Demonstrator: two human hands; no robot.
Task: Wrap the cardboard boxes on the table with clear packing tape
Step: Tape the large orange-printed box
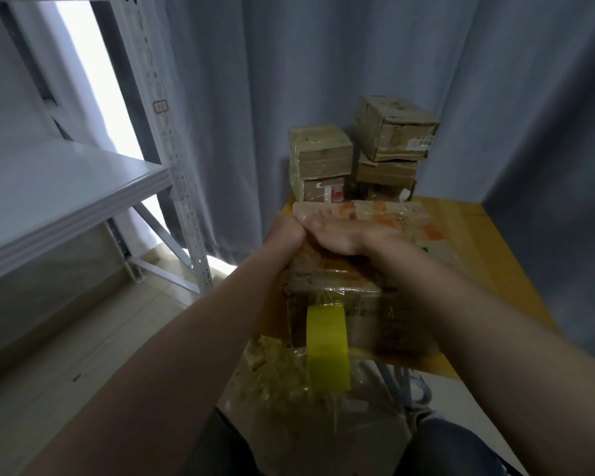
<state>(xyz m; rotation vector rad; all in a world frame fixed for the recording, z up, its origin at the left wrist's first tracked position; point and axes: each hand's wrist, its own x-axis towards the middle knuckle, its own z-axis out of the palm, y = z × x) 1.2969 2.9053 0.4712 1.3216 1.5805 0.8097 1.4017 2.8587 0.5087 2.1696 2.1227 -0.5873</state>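
Since we're going left to right: well off to the left of both hands is the grey metal shelf [66, 201], which has nothing to do with the job.

The left hand [285, 235] sits at the top left corner of the big box [392, 218], touching the right hand's fingertips. Its fingers are hidden over the edge, so we can't tell if it's pinching a tape end, gripping cardboard or just bracing.

Below both hands and towards us, the yellow tape roll [327, 345] hangs off the box's near face. A shiny strip seems to run from it up over the near top edge, so we'd say the tape hasn't been cut yet. Left of the roll there's a wad of crumpled clear film [275, 372].

The right hand [337, 235] lies flat on the lid, palm down and fingers straight, pointing at the left hand. To us that looks like smoothing a strip down. The box under it is already glossy in places.

Just beyond the hands are the left stack [320, 152] and the right stack [395, 127]. All of those look shiny with tape, so we'd call them done. Right of the grip is bare yellow table [488, 231].

Our read is that this is the last box and it's partly wrapped. What's left is finishing the passes, cutting the tape and pressing down the end.
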